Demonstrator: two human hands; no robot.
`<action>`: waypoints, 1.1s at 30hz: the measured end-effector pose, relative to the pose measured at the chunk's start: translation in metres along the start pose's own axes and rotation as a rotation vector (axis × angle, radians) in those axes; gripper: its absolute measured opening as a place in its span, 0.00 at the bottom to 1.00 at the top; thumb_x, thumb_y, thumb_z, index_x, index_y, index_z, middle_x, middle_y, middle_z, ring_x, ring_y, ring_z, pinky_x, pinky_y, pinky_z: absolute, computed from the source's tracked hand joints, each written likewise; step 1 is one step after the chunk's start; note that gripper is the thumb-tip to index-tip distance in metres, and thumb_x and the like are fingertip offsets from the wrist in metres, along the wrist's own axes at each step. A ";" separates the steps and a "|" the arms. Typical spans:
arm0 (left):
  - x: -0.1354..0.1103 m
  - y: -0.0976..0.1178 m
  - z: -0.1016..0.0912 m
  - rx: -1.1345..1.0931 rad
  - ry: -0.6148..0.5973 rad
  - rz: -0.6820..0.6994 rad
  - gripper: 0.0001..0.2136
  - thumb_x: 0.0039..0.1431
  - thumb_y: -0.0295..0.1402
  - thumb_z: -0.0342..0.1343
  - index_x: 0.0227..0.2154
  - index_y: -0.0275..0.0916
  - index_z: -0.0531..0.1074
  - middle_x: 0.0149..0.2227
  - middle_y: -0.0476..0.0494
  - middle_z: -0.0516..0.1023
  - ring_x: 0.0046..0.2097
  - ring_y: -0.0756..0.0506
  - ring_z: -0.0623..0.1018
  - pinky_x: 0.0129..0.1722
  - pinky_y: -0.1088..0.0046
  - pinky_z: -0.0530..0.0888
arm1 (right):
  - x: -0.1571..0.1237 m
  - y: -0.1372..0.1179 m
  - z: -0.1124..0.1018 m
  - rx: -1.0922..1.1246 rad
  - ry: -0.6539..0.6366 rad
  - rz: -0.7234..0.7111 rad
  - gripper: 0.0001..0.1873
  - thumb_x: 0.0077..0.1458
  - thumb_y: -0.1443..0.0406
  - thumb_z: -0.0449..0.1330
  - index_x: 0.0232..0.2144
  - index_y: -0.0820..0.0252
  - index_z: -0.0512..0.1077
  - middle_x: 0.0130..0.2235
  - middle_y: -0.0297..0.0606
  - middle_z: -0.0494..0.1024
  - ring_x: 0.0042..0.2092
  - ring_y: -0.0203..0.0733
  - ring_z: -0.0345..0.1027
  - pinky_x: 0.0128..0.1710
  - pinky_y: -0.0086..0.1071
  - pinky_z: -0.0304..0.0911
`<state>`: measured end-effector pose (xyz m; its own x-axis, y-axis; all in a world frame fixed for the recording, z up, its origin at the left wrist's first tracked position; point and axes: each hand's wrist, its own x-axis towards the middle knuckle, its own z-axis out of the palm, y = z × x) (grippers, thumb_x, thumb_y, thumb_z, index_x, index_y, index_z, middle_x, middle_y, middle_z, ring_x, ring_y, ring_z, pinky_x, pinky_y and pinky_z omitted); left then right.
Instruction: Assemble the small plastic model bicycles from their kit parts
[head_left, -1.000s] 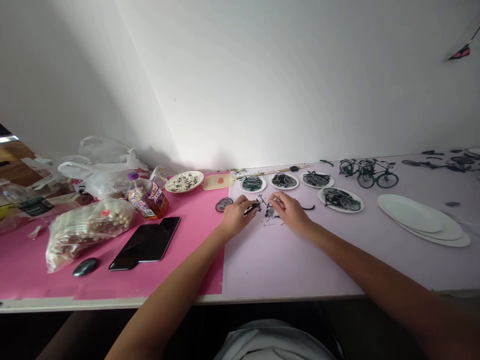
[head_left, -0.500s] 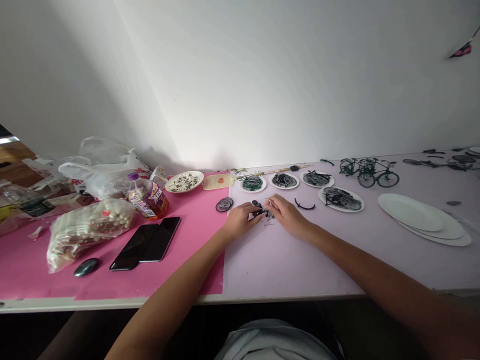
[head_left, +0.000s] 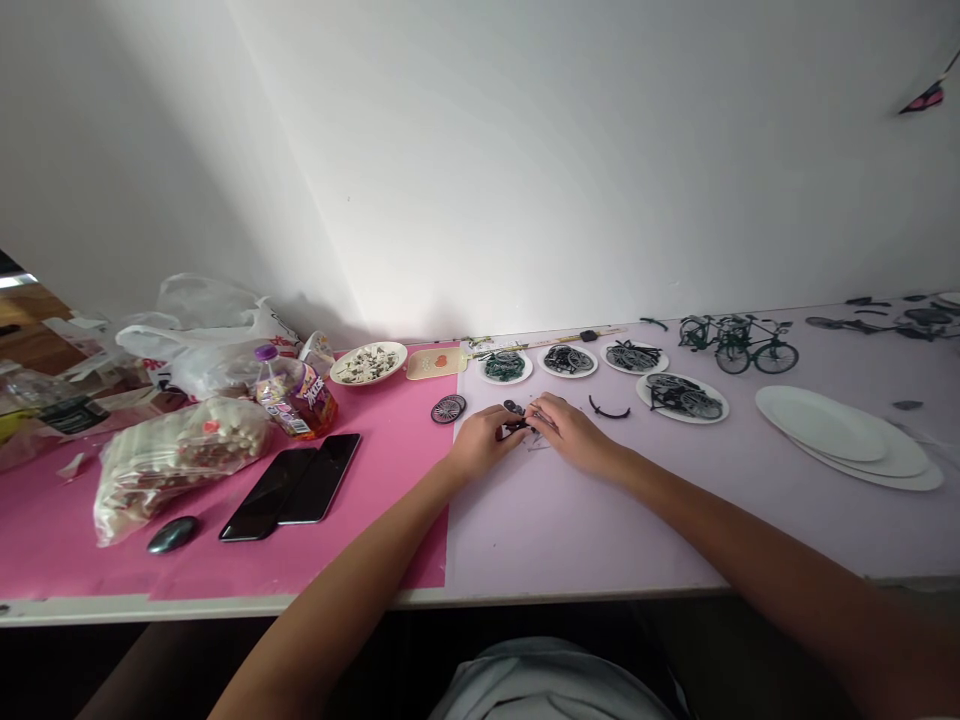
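Observation:
My left hand (head_left: 480, 440) and my right hand (head_left: 570, 432) meet fingertip to fingertip over the lilac table mat (head_left: 600, 500). Both are pinched on a small dark model part (head_left: 519, 424) held between them; its shape is too small to make out. A tiny loose wheel (head_left: 448, 408) lies just left of my left hand on the pink mat (head_left: 225, 560). A thin curved black piece (head_left: 607, 411) lies to the right of my right hand.
Small white plates of dark parts (head_left: 568, 361) line the back. Finished model bicycles (head_left: 739, 345) stand far right, with stacked empty plates (head_left: 847, 438) nearer. On the left lie two phones (head_left: 292, 485), a drink bottle (head_left: 294, 390), plastic bags (head_left: 176, 450) and a dish (head_left: 369, 363).
My right hand slid left and closed in on my left hand, so the fingers now meet over the small part. The curved black piece it covered is now uncovered.

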<state>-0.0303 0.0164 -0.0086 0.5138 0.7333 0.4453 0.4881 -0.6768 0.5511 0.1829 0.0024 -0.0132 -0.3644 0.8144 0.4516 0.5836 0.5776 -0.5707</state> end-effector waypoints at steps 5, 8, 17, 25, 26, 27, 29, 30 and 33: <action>0.000 0.003 -0.001 -0.013 0.003 -0.001 0.12 0.66 0.40 0.59 0.44 0.40 0.82 0.37 0.42 0.81 0.32 0.48 0.74 0.36 0.71 0.70 | 0.000 0.000 0.000 -0.017 0.007 0.005 0.12 0.71 0.56 0.50 0.37 0.55 0.66 0.40 0.40 0.73 0.41 0.45 0.68 0.42 0.36 0.65; 0.000 0.003 -0.001 0.001 0.003 -0.007 0.12 0.66 0.39 0.59 0.44 0.39 0.81 0.38 0.42 0.81 0.32 0.48 0.75 0.36 0.72 0.70 | 0.000 0.000 0.000 -0.028 0.013 -0.012 0.12 0.72 0.57 0.49 0.37 0.55 0.66 0.40 0.40 0.73 0.41 0.45 0.69 0.42 0.36 0.64; 0.000 -0.001 0.001 0.006 0.012 0.005 0.11 0.66 0.38 0.60 0.44 0.39 0.81 0.37 0.43 0.81 0.31 0.49 0.74 0.34 0.72 0.70 | 0.000 0.003 0.000 -0.034 0.014 -0.016 0.11 0.71 0.58 0.51 0.37 0.55 0.67 0.39 0.39 0.73 0.40 0.45 0.68 0.39 0.36 0.63; 0.000 0.000 0.001 0.000 0.005 0.000 0.10 0.65 0.37 0.61 0.44 0.39 0.81 0.37 0.43 0.81 0.31 0.49 0.75 0.34 0.73 0.71 | -0.001 0.010 0.004 0.000 0.005 -0.007 0.09 0.69 0.58 0.53 0.37 0.55 0.67 0.38 0.38 0.73 0.38 0.44 0.67 0.39 0.35 0.61; 0.000 0.000 0.001 0.000 0.008 0.001 0.10 0.65 0.37 0.61 0.45 0.39 0.81 0.37 0.43 0.81 0.32 0.49 0.75 0.34 0.73 0.71 | -0.001 0.011 0.005 0.006 0.004 -0.005 0.09 0.69 0.58 0.53 0.38 0.55 0.66 0.38 0.38 0.73 0.39 0.44 0.67 0.39 0.35 0.61; 0.000 0.001 0.001 0.001 0.013 0.004 0.10 0.65 0.37 0.61 0.45 0.39 0.81 0.37 0.43 0.81 0.32 0.49 0.75 0.35 0.73 0.71 | -0.001 0.012 0.005 0.012 0.000 -0.001 0.09 0.69 0.58 0.52 0.38 0.55 0.66 0.38 0.38 0.73 0.39 0.44 0.67 0.39 0.35 0.61; 0.000 0.000 0.002 -0.006 0.030 0.010 0.10 0.65 0.37 0.61 0.45 0.38 0.81 0.37 0.43 0.81 0.32 0.49 0.75 0.35 0.73 0.71 | -0.001 0.013 0.005 0.025 -0.009 0.001 0.09 0.70 0.57 0.52 0.38 0.54 0.66 0.38 0.37 0.72 0.39 0.44 0.67 0.40 0.35 0.61; 0.000 0.000 0.002 -0.014 0.039 0.010 0.10 0.65 0.37 0.62 0.44 0.38 0.81 0.37 0.42 0.81 0.32 0.49 0.75 0.35 0.72 0.71 | 0.000 0.013 0.005 0.030 -0.011 -0.001 0.09 0.70 0.57 0.52 0.38 0.54 0.65 0.38 0.37 0.72 0.39 0.44 0.67 0.40 0.35 0.61; 0.000 -0.001 0.004 -0.052 0.057 -0.005 0.11 0.64 0.38 0.63 0.44 0.37 0.82 0.38 0.41 0.82 0.32 0.49 0.75 0.35 0.72 0.72 | 0.000 0.015 0.006 0.053 -0.007 -0.011 0.09 0.69 0.57 0.52 0.37 0.54 0.65 0.37 0.36 0.71 0.38 0.43 0.65 0.39 0.35 0.61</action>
<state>-0.0283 0.0170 -0.0120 0.4699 0.7401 0.4811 0.4523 -0.6698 0.5889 0.1872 0.0110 -0.0255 -0.3752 0.8084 0.4535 0.5402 0.5883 -0.6017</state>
